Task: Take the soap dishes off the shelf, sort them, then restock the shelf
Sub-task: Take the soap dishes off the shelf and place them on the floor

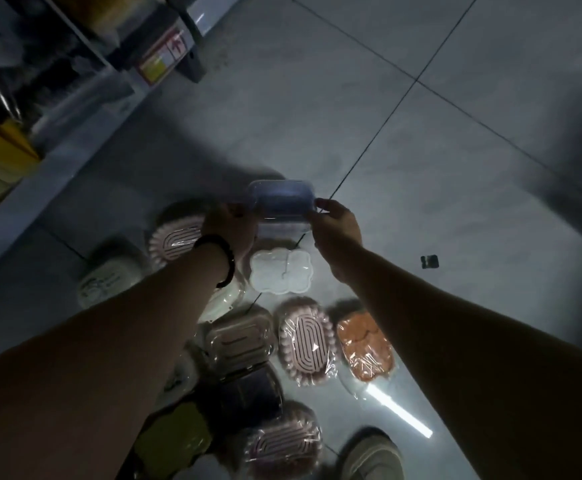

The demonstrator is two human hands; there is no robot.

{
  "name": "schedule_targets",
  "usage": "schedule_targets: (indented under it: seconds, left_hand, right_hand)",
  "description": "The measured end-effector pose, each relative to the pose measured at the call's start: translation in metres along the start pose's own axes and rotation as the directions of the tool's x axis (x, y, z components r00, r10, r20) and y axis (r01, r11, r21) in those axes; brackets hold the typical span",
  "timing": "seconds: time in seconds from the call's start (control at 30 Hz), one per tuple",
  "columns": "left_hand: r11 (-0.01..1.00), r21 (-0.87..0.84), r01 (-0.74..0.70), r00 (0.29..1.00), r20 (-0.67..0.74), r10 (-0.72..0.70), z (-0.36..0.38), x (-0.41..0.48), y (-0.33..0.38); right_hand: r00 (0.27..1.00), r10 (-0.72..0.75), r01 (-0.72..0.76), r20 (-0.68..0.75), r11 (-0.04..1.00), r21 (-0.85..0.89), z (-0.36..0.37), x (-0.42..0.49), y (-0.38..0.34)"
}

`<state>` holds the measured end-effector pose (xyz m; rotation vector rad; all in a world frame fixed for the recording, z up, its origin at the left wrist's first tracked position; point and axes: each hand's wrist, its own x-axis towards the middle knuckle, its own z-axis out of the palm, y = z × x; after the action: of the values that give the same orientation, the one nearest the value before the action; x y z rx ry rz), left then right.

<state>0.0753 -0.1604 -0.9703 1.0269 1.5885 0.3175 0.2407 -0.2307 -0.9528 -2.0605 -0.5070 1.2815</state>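
Both hands hold a blue lidded soap dish (280, 202) above the floor. My left hand (228, 226) grips its left end and my right hand (336, 225) pinches its right end. Below them several wrapped soap dishes lie on the tiles: a white scalloped one (280, 273), a pink ribbed oval (306, 341), an orange one (365, 348), a brownish lidded box (239, 336), a dark blue box (248, 393), another pink oval (175, 237) and a pink one near my feet (282, 441). My left forearm hides part of the pile.
The shelf unit (74, 109) runs along the left, its lower shelf edge slanting across the view, with dark goods and yellow items on it. A small dark scrap (428, 261) lies on the grey tiled floor at the right. My shoe (372, 455) shows at the bottom.
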Motion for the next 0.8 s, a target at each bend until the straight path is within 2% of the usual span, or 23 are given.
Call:
schedule_targets:
  seconds: [0.07, 0.13, 0.17, 0.27, 0.37, 0.43, 0.57, 0.67, 0.73, 0.8]
  left_hand:
    - [0.981, 0.184, -0.066, 0.997, -0.022, 0.071, 0.002, 0.014, -0.005]
    - [0.89, 0.44, -0.119, 0.991, 0.0, 0.133, 0.007, 0.023, -0.012]
    - [0.856, 0.502, -0.122, 0.991, 0.016, 0.132, 0.01, 0.026, -0.016]
    - [0.813, 0.577, -0.083, 0.997, 0.055, 0.063, 0.016, 0.026, -0.026]
    - [0.814, 0.575, -0.077, 0.994, 0.106, 0.019, 0.011, 0.019, -0.03]
    - [0.791, 0.6, -0.12, 0.991, 0.119, 0.059, 0.003, 0.005, -0.02]
    - [0.739, 0.652, -0.171, 0.983, 0.065, 0.169, -0.03, -0.045, 0.017]
    - [0.678, 0.705, -0.206, 0.972, 0.066, 0.227, -0.065, -0.091, 0.051]
    - [0.586, 0.776, -0.234, 0.959, 0.084, 0.272, -0.091, -0.127, 0.082]
    - [0.512, 0.819, -0.26, 0.942, 0.097, 0.323, -0.117, -0.168, 0.119]
  right_hand:
    - [1.0, 0.013, -0.012, 0.027, 0.999, -0.03, 0.005, 0.01, 0.005]
    - [0.998, 0.012, -0.007, 0.055, 0.996, -0.086, 0.01, 0.016, 0.011]
    - [0.997, 0.016, -0.007, 0.07, 0.992, -0.128, 0.012, 0.019, 0.016]
    - [0.992, 0.035, -0.007, 0.119, 0.975, -0.222, 0.015, 0.019, 0.032]
    - [0.99, 0.029, 0.014, 0.136, 0.953, -0.303, 0.016, 0.01, 0.035]
    - [0.991, -0.005, 0.058, 0.132, 0.913, -0.403, 0.011, -0.001, 0.026]
    - [0.979, -0.183, 0.196, 0.086, 0.749, -0.633, -0.003, -0.033, -0.015]
    - [0.937, -0.3, 0.327, 0.181, 0.566, -0.757, -0.012, -0.077, -0.064]
    - [0.903, -0.35, 0.394, 0.249, 0.446, -0.804, -0.015, -0.115, -0.102]
    - [0.878, -0.367, 0.445, 0.309, 0.381, -0.811, -0.018, -0.157, -0.145]
